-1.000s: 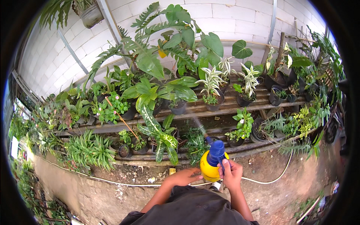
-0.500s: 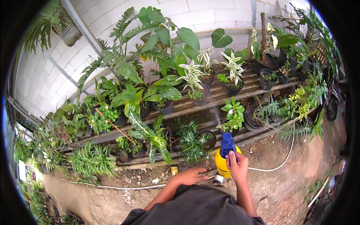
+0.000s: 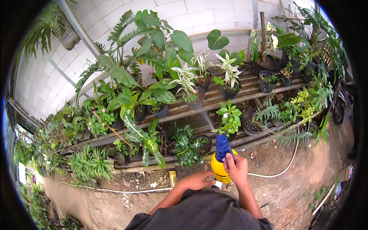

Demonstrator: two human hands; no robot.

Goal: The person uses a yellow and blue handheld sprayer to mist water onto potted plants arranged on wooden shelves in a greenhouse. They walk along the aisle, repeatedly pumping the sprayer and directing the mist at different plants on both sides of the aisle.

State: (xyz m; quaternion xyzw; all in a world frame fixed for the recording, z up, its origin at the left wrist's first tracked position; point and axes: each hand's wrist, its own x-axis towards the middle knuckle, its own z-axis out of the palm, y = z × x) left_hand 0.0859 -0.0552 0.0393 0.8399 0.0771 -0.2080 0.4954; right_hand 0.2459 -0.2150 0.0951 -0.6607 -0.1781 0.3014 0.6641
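Dirt ground, white block wall, wooden shelves crowded with potted plants.
Right hand [image 3: 237, 168] grips the yellow spray bottle [image 3: 221, 165], left hand [image 3: 197, 180] cupped beneath; white hose [image 3: 281, 172] trails nearby.

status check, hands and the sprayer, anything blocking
Right hand gripping blue sprayer head, mist out. Left hand cupping yellow spray bottle low. Nothing between nozzle and the potted plants.

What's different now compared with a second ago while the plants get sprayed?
The view has swung left along the wooden shelves, so the yellow spray bottle now points near a small leafy pot plant. As before, the right hand grips its blue top and the left hand steadies its base.
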